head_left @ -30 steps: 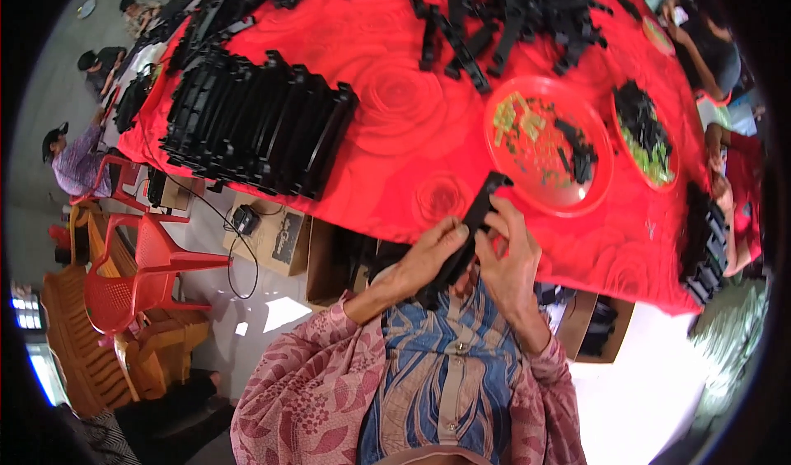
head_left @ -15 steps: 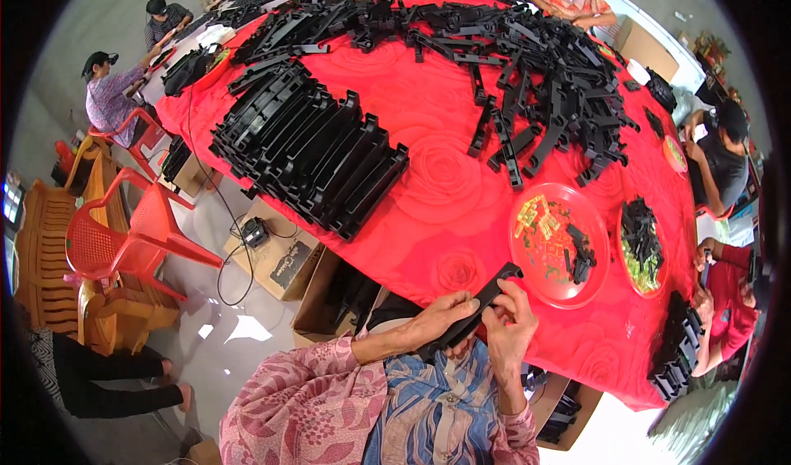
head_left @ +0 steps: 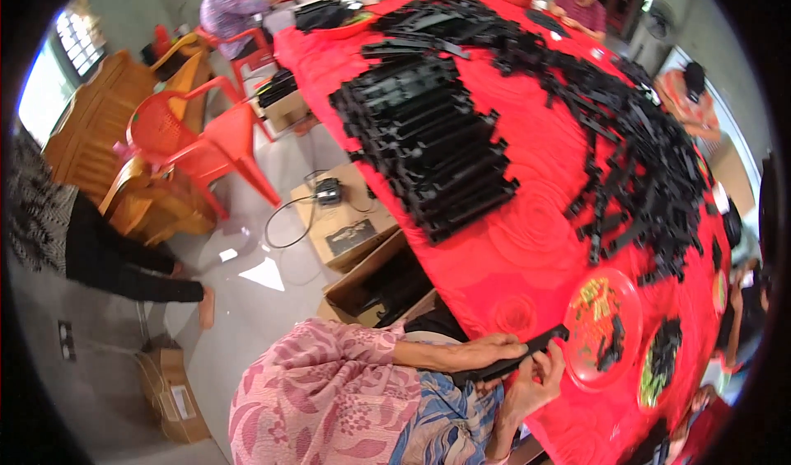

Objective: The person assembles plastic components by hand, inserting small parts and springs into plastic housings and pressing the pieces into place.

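A long, narrow black plastic part slants across my lap at the table's edge. My left hand is closed around its middle, with the thumb along the top. My right hand is bent at the part's far end, its fingertips pinched against it; whether a small piece sits between them is hidden. Just beyond the hands lies a red plate holding small yellow pieces and several small black pieces. To its right stands another red plate with black pieces over yellow-green ones.
Rows of similar black parts are stacked on the red-covered table, and a loose heap spreads right. Open cardboard boxes stand by the table's left edge, near a red chair. A standing person is at left; others sit around the table.
My view has swung left, so the table and hands appear farther right. Both hands still hold the black part, in nearly the same grip.
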`<state>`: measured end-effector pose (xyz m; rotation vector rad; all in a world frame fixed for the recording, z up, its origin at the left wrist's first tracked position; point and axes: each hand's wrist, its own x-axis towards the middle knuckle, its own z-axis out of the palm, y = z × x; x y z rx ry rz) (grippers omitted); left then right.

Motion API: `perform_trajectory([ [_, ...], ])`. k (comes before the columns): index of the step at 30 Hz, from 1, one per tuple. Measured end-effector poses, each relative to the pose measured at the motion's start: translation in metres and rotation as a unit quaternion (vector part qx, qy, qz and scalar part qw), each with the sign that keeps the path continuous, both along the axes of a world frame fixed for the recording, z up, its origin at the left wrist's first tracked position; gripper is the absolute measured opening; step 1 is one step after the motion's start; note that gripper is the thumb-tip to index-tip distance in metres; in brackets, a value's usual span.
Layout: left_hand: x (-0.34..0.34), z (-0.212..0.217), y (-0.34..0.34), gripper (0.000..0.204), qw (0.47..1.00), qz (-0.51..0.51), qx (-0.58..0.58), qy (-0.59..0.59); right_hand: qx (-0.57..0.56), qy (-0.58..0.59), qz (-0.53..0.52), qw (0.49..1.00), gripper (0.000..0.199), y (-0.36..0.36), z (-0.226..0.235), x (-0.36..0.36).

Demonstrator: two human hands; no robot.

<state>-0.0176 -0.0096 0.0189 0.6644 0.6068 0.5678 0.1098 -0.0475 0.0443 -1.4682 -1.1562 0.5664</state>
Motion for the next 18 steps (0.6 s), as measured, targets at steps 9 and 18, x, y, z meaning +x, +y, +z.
perform_trajectory([
  [9,0.007,-0.013,0.001,0.045,0.999,0.004,0.031,-0.017,0.024,-0.096,0.023,0.995,0.04,0.003,-0.002,-0.002],
  [18,0.061,-0.081,0.013,0.042,0.989,0.042,0.141,-0.005,0.009,-0.087,0.018,0.996,0.032,-0.004,0.019,-0.001],
])
